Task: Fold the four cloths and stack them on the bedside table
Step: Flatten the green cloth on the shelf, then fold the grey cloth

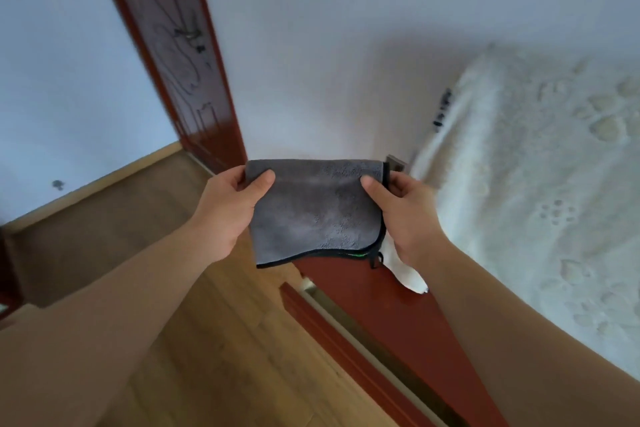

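Both hands (225,215) (407,215) pinch one apparently folded cloth (315,215).

One grey cloth (311,211), two hands (225,215) (407,218) (both on it), one door (194,73).

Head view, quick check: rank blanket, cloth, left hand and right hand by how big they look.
1. blanket, the largest, though the frame edge cuts it off.
2. cloth, folded and nearer the camera.
3. left hand and right hand look about alike, so I won't rank them.
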A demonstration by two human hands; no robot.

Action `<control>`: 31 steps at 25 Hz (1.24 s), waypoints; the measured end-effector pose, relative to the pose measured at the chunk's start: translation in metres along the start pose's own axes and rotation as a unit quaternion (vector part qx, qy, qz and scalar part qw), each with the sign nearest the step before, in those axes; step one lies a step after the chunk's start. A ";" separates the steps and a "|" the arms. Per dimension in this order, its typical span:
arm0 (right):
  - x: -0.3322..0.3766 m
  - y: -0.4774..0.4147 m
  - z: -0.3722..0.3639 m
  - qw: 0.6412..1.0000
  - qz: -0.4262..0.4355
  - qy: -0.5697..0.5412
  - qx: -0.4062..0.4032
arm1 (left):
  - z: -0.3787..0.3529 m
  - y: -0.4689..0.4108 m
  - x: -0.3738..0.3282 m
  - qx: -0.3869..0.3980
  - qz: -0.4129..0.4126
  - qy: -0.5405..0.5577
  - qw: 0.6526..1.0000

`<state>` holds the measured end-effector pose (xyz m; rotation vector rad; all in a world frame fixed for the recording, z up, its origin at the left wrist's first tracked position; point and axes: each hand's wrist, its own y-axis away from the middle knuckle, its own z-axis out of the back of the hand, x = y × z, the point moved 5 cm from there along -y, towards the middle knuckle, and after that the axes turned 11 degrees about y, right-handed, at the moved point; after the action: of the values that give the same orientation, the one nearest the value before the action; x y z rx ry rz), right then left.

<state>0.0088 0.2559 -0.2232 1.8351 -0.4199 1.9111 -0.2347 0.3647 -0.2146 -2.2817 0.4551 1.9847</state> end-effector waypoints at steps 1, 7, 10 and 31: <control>0.010 -0.004 -0.027 1.000 0.002 0.004 0.017 | 0.024 -0.002 -0.011 -0.021 -0.011 0.003 1.000; 0.073 -0.027 -0.195 0.996 0.039 0.047 0.072 | 0.174 -0.018 -0.088 -0.103 -0.067 0.009 0.992; 0.106 -0.033 -0.280 0.993 0.049 0.047 0.094 | 0.247 -0.030 -0.126 -0.139 -0.088 0.022 0.986; 0.258 -0.072 -0.965 0.871 0.156 -0.001 0.467 | 0.767 -0.067 -0.313 -0.539 -0.223 0.031 0.811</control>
<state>-0.7812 0.8430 -0.0368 2.4397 0.3200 2.6098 -0.9844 0.6764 -0.0367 -2.5171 -1.4578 2.1231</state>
